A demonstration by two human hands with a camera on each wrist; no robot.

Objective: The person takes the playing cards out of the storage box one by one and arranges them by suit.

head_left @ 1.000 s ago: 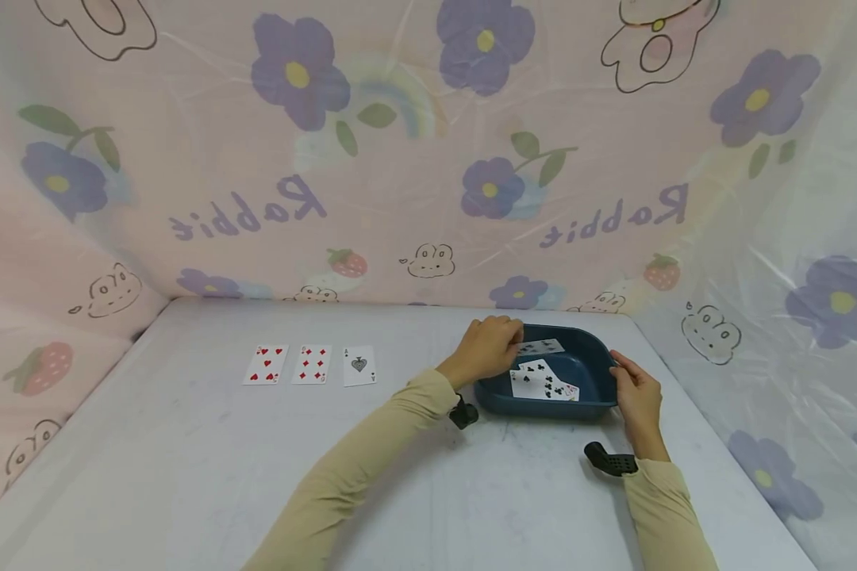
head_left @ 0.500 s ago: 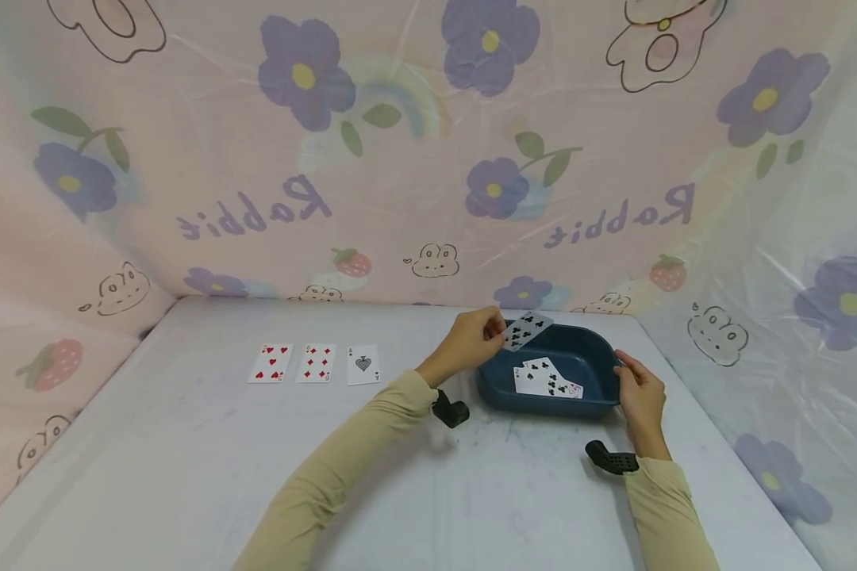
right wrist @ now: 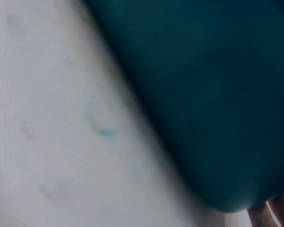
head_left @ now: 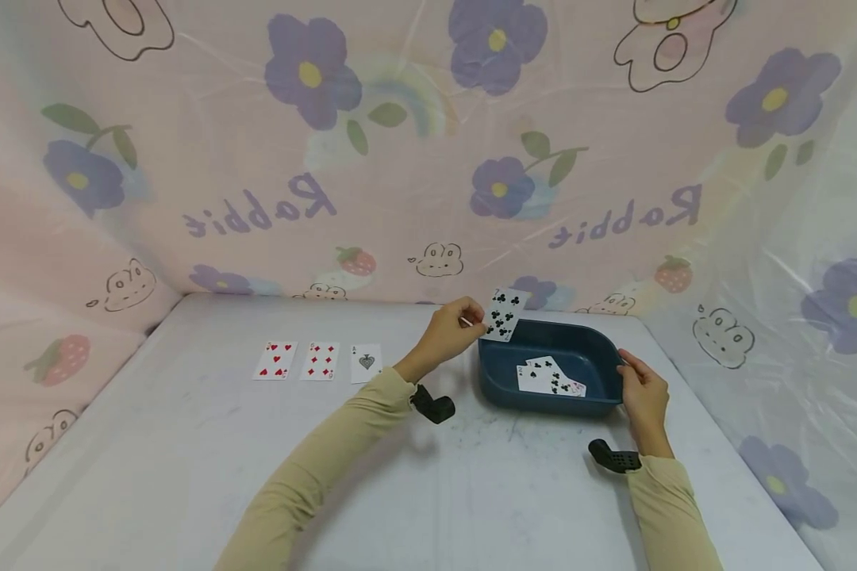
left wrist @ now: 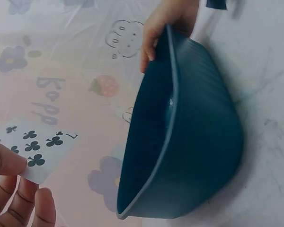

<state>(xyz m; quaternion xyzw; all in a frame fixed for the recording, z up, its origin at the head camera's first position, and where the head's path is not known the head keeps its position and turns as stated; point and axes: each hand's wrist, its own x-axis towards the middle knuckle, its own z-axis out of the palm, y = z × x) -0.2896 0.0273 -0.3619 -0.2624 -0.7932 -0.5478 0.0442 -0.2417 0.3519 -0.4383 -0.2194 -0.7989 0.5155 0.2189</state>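
My left hand (head_left: 444, 333) pinches a seven of clubs playing card (head_left: 507, 312) between thumb and fingers, tilted up above the left rim of a dark blue plastic basin (head_left: 550, 407). The left wrist view shows the thumb on the face of that card (left wrist: 49, 146), apart from the basin wall (left wrist: 203, 132). With its fingers over the right rim, my right hand (head_left: 645, 396) grips the basin. Several overlapping playing cards (head_left: 536, 379) lie face up on the basin floor, partly covering one another.
Left of the basin, a five of hearts (head_left: 275, 361), a six of diamonds (head_left: 320, 362) and an ace of spades (head_left: 366, 362) lie in a row on the white tabletop (head_left: 150, 444). A patterned curtain (head_left: 400, 159) rises behind the table's back edge.
My left hand has lifted the seven of clubs out of the basin, moving left and turning the card upright. My right hand stays on the rim. The view has shifted slightly.
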